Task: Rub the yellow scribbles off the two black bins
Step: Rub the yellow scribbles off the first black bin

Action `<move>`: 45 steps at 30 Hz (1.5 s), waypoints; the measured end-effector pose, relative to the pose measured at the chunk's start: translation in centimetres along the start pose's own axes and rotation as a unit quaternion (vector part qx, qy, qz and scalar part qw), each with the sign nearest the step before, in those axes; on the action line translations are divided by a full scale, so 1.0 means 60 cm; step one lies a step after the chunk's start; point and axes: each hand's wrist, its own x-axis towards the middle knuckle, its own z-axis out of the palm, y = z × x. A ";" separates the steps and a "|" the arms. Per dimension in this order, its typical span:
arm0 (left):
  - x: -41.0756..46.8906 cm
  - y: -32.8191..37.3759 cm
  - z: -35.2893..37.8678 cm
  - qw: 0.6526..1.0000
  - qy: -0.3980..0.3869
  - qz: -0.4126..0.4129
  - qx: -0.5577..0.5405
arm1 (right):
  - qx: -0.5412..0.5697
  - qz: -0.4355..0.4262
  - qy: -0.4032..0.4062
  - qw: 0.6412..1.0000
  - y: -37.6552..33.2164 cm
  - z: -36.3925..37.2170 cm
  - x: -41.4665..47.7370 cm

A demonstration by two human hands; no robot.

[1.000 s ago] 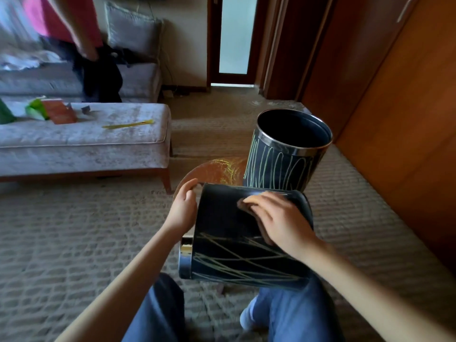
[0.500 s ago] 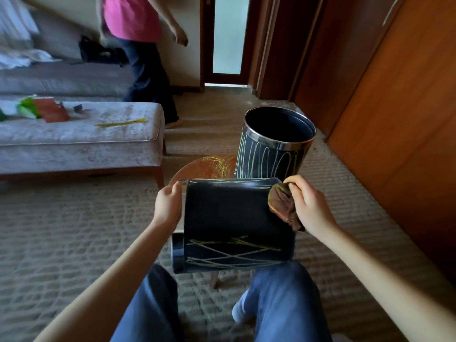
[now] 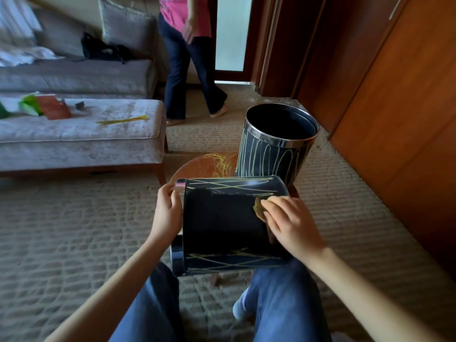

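Observation:
One black bin [image 3: 222,225] lies on its side across my knees, mouth to the left. Yellow scribbles remain along its far edge and its near edge; the middle band is plain black. My left hand [image 3: 166,211] grips its chrome rim. My right hand [image 3: 291,223] presses a brown cloth [image 3: 259,208] flat against the bin's right part. A second black bin [image 3: 269,154] stands upright behind it on a small round wooden table [image 3: 197,166], covered in yellow loops.
A grey upholstered bench [image 3: 81,139] with papers and a yellow stick stands at the left, a sofa behind it. A person in a pink top [image 3: 185,58] walks by the doorway. Wooden cabinet doors [image 3: 394,119] line the right. Carpet covers the floor.
My right hand with the cloth swept from the bin's middle to its right end and now lies flat there. The bin has turned a little. The person in pink walked rightward toward the door.

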 end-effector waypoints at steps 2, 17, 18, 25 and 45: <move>0.005 0.007 -0.001 0.999 -0.022 0.026 0.015 | 0.008 0.030 -0.010 0.999 -0.012 0.006 -0.026; 0.035 0.006 -0.002 0.998 -0.039 -0.024 0.049 | 0.057 0.096 -0.059 0.992 0.028 0.020 0.043; 0.030 0.008 -0.001 0.998 -0.034 -0.028 0.050 | 0.068 0.105 -0.090 0.988 0.041 0.025 0.064; 0.049 0.010 0.001 0.998 -0.051 -0.045 0.010 | 0.079 0.103 -0.082 0.988 0.025 0.006 0.037; 0.032 0.014 0.002 0.999 -0.034 -0.031 -0.021 | 0.109 0.088 -0.078 0.987 -0.055 -0.009 0.004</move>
